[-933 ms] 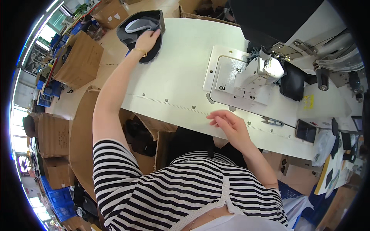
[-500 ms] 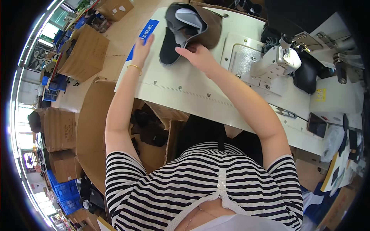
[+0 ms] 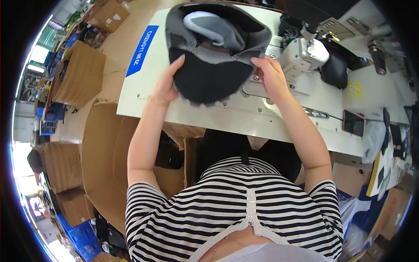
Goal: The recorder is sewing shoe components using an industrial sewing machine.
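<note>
A partly sewn cap [image 3: 214, 81] is spread between my hands above the white machine table, its black rounded flap toward me and its grey inner side facing up. A pale grey curved panel [image 3: 203, 26] shows inside it. My left hand [image 3: 167, 83] grips the flap's left edge, thumb on top. At the opposite corner, my right hand [image 3: 269, 76] pinches the cap where the black flap meets the grey part. The fingertips of both hands are partly hidden beneath the fabric. Just right of my right hand stands the white sewing machine head [image 3: 305, 54].
The white table [image 3: 150, 100] carries a blue label strip [image 3: 143, 50] at its left. Thread snips [image 3: 316, 113] and a dark phone [image 3: 352, 123] lie to the right. A large open cardboard box [image 3: 102, 153] stands below the table's left front, with more boxes beyond it.
The cap has come nearer and been turned and spread wide, its black flap now facing me. My left hand has moved from the blue strip to grip it; my right hand has shifted right.
</note>
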### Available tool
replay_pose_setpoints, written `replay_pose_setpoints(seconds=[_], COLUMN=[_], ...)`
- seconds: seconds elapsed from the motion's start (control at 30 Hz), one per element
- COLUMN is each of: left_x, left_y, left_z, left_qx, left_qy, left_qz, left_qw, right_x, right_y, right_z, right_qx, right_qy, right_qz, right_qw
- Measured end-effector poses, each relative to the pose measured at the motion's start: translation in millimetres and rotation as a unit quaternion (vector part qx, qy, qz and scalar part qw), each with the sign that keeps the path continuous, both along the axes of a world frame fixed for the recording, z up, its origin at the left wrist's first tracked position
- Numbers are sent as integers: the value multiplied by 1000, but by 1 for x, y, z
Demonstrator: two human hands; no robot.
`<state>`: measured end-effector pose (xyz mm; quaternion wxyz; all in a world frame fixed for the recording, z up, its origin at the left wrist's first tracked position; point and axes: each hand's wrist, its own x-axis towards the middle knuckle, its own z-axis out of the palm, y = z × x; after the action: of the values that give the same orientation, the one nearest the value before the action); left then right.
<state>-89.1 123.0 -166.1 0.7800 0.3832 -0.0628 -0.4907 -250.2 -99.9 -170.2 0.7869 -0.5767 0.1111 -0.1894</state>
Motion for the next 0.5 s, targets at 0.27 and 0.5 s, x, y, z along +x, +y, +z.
replay_pose_setpoints(seconds=[0.27, 0.5], left_x=[-107, -122], left_y=[-15, -42], left_z=[26, 51], left_qx=[23, -17], left_qy=[-257, -296], left_qz=[66, 30], left_qw=[964, 955], right_x=[-78, -101], right_y=[18, 21], right_z=[14, 34], right_qx=[97, 46], right_qy=[11, -21], right_qz=[18, -25], right_qw=[995, 998])
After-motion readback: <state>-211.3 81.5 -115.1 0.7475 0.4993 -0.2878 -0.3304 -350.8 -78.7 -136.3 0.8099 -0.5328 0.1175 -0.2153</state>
